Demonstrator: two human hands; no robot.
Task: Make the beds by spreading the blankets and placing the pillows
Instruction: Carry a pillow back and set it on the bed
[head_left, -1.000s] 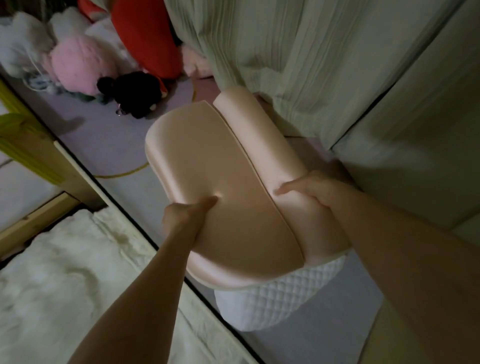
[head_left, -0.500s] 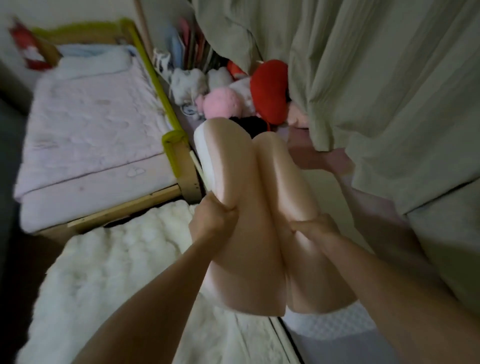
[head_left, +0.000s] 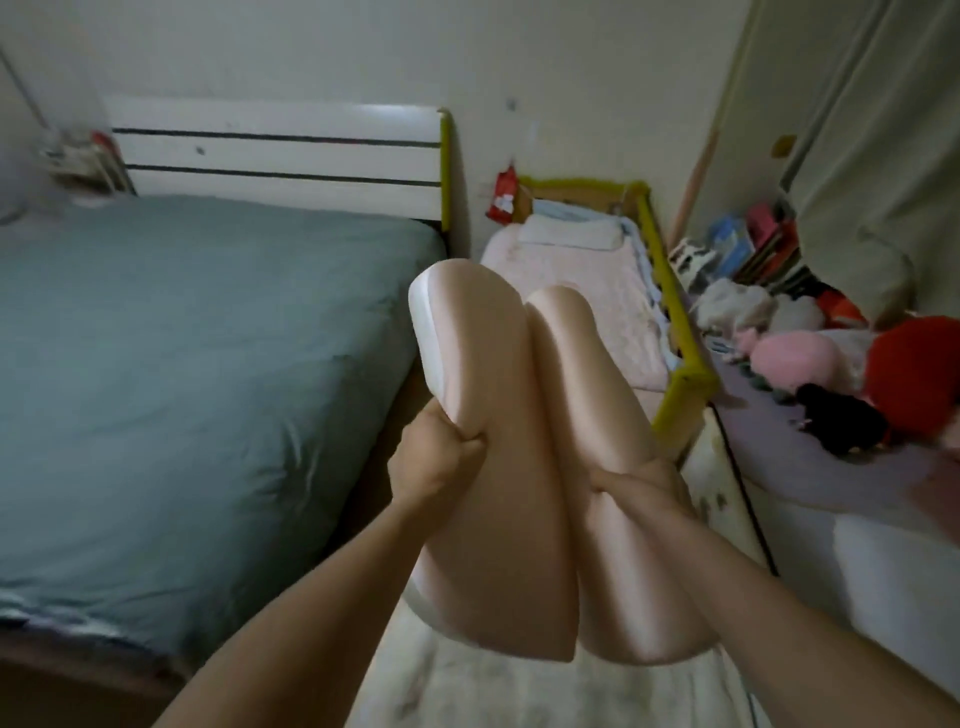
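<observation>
One peach pillow (head_left: 498, 467) is held in mid-air, near centre: left hand (head_left: 434, 457) grips its left edge, right hand (head_left: 641, 486) its right lobe. Two beds: large bed (head_left: 182, 364) left, small bed (head_left: 587, 291) far right.

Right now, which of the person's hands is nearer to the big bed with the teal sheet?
Left. The left hand grips the pillow right beside the teal bed; the right hand grips the pillow's far side, toward the small pink bed.

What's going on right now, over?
Left hand and right hand both grip the peach pillow, held in the air. Big bed ahead-left. Nothing blocking.
</observation>
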